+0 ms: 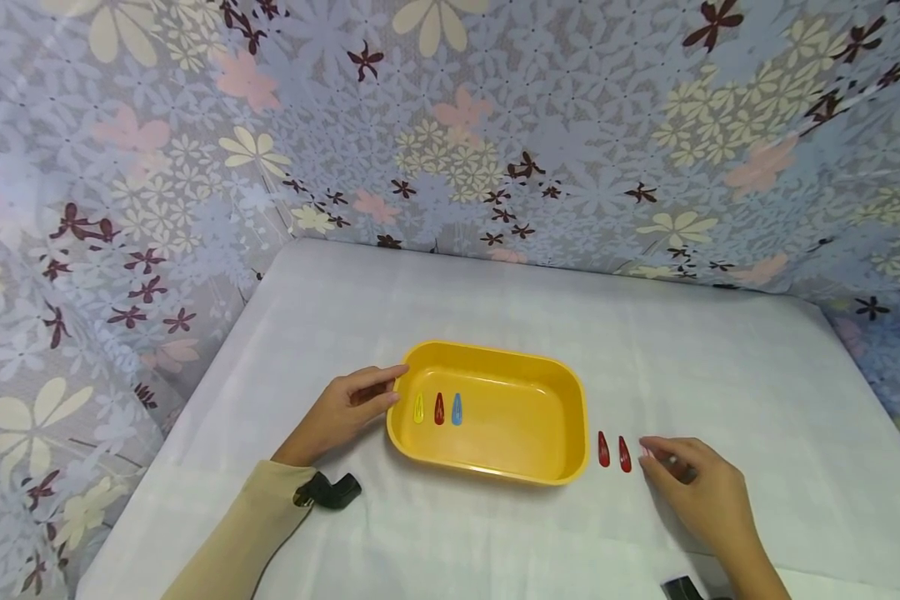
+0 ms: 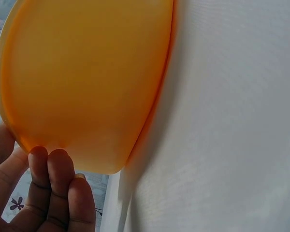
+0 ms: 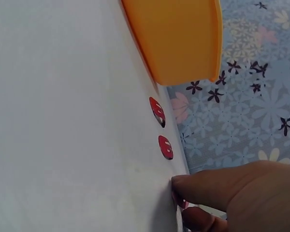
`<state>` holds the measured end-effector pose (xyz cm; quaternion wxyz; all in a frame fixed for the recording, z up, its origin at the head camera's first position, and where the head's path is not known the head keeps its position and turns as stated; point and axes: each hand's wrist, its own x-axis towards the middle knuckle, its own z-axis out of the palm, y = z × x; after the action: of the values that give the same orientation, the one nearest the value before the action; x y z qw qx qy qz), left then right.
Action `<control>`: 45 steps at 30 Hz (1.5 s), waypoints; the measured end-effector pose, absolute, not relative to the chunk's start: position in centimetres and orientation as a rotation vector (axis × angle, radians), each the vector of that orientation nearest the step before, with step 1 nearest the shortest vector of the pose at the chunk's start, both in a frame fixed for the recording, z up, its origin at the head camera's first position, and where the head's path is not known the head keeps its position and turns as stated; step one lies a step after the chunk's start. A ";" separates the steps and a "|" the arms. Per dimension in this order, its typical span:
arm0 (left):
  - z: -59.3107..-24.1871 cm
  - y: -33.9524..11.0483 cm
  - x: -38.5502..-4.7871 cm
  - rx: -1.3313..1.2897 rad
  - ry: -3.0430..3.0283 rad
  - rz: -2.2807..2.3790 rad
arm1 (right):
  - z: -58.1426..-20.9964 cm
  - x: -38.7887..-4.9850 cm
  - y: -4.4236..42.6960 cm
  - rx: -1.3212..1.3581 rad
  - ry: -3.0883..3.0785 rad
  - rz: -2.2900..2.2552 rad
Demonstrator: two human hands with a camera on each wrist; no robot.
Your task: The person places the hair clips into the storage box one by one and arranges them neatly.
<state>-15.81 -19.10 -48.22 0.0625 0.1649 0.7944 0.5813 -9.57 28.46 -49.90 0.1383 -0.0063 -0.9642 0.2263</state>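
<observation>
A yellow tray (image 1: 495,477) sits on the white-covered table. Inside it, towards its left end, lie a yellow hair clip (image 1: 418,408), a red hair clip (image 1: 439,409) and a blue hair clip (image 1: 457,409), side by side. My left hand (image 1: 348,406) touches the tray's left rim with extended index finger and thumb; in the left wrist view other fingertips meet its outer wall. Right of the tray, two red hair clips (image 1: 603,449) (image 3: 166,147) lie on the cloth. Beside them my right hand (image 1: 701,483) pinches a pinkish hair clip (image 3: 184,203), mostly hidden by thumb and fingers.
White cloth (image 1: 330,308) covers the table around the tray. Flowered fabric (image 1: 450,125) rises behind the table and on its left side. A black strap piece (image 1: 337,492) shows by the left wrist, and another black piece (image 1: 681,588) near the right wrist.
</observation>
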 end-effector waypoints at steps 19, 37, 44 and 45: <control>-48.1 -19.1 -15.7 0.479 2.400 1.757 | -49.7 -9.6 28.1 0.007 -2.772 0.664; -47.9 -18.9 -15.7 0.461 2.411 1.746 | -49.3 -9.5 27.9 -0.140 -2.852 0.717; -48.2 -18.9 -15.7 0.462 2.398 1.758 | -49.1 -9.4 28.0 -0.168 -2.859 0.764; -48.2 -18.9 -15.8 0.461 2.397 1.759 | -49.1 -9.4 28.0 -0.177 -2.860 0.779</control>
<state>-15.76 -18.95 -48.22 0.0663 0.1530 0.7949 0.5834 -9.38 28.03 -49.12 0.0862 -0.0593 -0.9596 0.2613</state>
